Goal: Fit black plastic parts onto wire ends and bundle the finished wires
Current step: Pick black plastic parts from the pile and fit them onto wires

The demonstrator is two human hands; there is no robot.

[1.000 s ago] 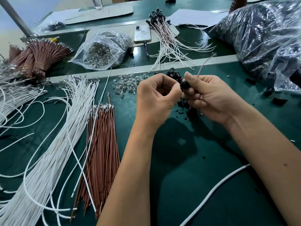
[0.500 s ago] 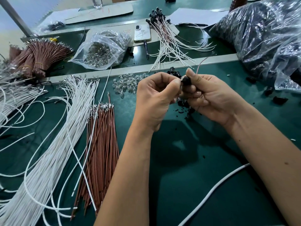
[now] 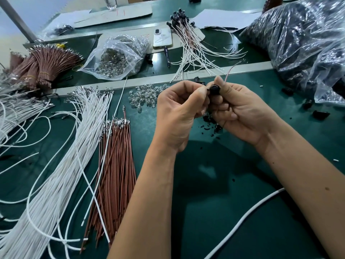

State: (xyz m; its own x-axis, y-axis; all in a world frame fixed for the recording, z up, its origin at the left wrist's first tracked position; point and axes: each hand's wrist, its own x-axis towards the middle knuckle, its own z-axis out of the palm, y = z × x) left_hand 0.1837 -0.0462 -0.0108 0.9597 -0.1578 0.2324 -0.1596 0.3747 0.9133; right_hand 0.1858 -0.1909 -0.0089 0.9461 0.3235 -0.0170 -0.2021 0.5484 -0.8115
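- Covering the whole view, a green bench (image 3: 214, 212) carries everything else.
- At 1 to 2 o'clock lies a big clear bag of black parts (image 3: 302, 42), slumped over the bench's raised strip.
- From 9 down to 7 o'clock a loose sheaf of white wires (image 3: 61, 165) fans across the bench, metal tips toward 11 o'clock.
- Just beside it, toward 6 o'clock, lie the brown wires (image 3: 115, 174), tips toward 12.
- At 10 o'clock tied bundles of brown wire (image 3: 44, 66) rest on the farther shelf.
- At 11 o'clock a clear bag of small bulbs (image 3: 119, 57) sits open; a loose heap of bulbs (image 3: 145, 98) lies nearer, just left of the hands.
- At 12 o'clock the finished wires (image 3: 188, 40), capped with black ends, spread beside a white phone (image 3: 162, 38).
- Near centre, the left hand (image 3: 179, 113) is curled, thumb and forefinger pinching at the edge of a black part (image 3: 215, 89).
- The right hand (image 3: 244, 113) grips that black part between thumb and fingers; the two hands touch.
- A thin pink wire (image 3: 232, 69) rises from the black part toward 1 o'clock.
- Black scraps (image 3: 211, 126) lie on the bench under the hands.
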